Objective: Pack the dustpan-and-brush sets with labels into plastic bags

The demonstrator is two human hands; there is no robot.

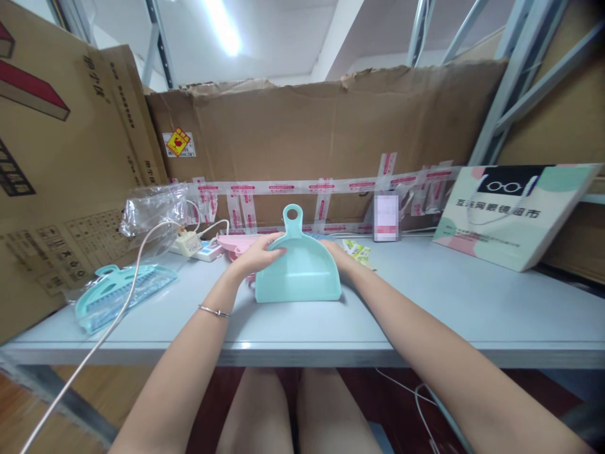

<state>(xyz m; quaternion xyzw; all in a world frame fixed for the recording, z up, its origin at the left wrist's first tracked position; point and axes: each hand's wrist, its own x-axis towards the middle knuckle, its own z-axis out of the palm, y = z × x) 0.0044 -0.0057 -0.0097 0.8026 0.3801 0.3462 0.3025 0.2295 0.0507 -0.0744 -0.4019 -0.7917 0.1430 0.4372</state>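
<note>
A mint-green dustpan (299, 270) stands upright in the middle of the table, its holed handle pointing up and its wide edge low. My left hand (261, 253) is closed on its left side, thumb across the front face and the other fingers out of sight behind. At the dustpan's right side, my right hand (333, 251) reaches behind it, so its fingers are hidden and I cannot tell what they hold. Partly covered by my left hand and the dustpan, a pink plastic item (239, 243) lies at the back.
On the grey table (425, 296), a bagged green dustpan with a brush (125, 293) lies left, crossed by a white cable (123, 301). A power strip (207, 250), green-and-white packets (358, 252), a phone (386, 217) and a printed box (505, 217) stand or lie farther back. Cardboard (293, 132) walls the rear.
</note>
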